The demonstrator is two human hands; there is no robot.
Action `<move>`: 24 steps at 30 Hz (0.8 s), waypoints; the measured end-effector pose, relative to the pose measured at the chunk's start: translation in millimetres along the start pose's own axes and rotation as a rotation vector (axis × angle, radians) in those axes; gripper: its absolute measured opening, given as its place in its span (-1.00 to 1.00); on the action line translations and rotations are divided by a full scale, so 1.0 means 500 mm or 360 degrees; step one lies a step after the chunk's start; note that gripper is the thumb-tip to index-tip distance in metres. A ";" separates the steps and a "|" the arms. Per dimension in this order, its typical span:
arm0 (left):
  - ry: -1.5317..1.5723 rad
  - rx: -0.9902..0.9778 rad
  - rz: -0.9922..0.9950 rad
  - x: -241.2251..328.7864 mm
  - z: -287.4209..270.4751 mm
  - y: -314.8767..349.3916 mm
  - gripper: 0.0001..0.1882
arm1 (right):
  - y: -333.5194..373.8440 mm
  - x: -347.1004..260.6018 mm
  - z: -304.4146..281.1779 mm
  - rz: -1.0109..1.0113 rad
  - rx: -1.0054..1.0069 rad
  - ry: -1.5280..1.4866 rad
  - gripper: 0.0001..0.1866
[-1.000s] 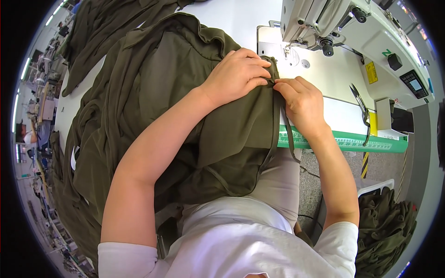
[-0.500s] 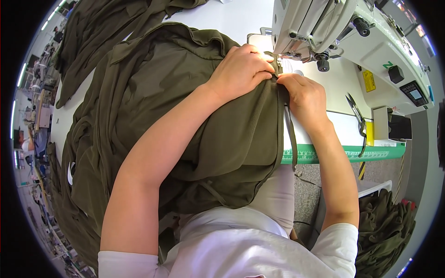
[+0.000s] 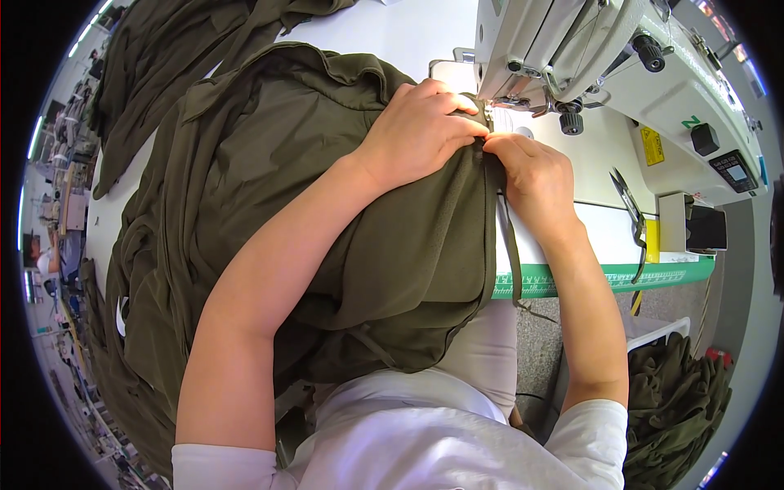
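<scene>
Olive cloth [image 3: 416, 257] lies partly hidden — left hand [image 3: 419, 131] over it, right hand [image 3: 537, 173] pinching.

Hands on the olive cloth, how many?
2. Left hand rests on top of the olive cloth, near the sewing machine; right hand pinches the cloth's right edge. No others show on it.
</scene>
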State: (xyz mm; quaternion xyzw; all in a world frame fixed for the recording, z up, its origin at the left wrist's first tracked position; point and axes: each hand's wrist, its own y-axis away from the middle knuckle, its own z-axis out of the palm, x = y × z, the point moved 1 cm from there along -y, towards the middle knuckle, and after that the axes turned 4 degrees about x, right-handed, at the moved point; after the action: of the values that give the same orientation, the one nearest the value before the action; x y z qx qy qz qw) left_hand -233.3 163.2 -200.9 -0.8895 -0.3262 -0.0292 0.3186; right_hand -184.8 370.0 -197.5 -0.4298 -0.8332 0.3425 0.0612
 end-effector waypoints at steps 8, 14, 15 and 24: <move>-0.0071 0.0124 0.0027 -0.012 0.013 -0.008 -0.85 | -0.008 0.001 0.005 0.0045 -0.0001 0.0047 -0.69; -0.0005 -0.0051 -0.0045 -0.009 0.001 -0.011 -0.79 | -0.009 0.000 0.004 0.0047 0.0001 0.0055 -0.70; -0.0004 -0.0052 -0.0043 -0.008 0.000 -0.011 -0.79 | -0.009 0.000 0.004 0.0047 -0.0002 0.0061 -0.70; 0.0019 0.0114 -0.0003 -0.007 0.004 -0.016 -0.85 | -0.006 -0.001 0.007 0.0043 0.0022 0.0079 -0.71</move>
State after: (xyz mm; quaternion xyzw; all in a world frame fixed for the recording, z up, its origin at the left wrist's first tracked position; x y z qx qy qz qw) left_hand -241.3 166.9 -198.8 -0.8771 -0.3259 -0.0231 0.3521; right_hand -187.9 366.9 -198.1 -0.4491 -0.8230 0.3384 0.0803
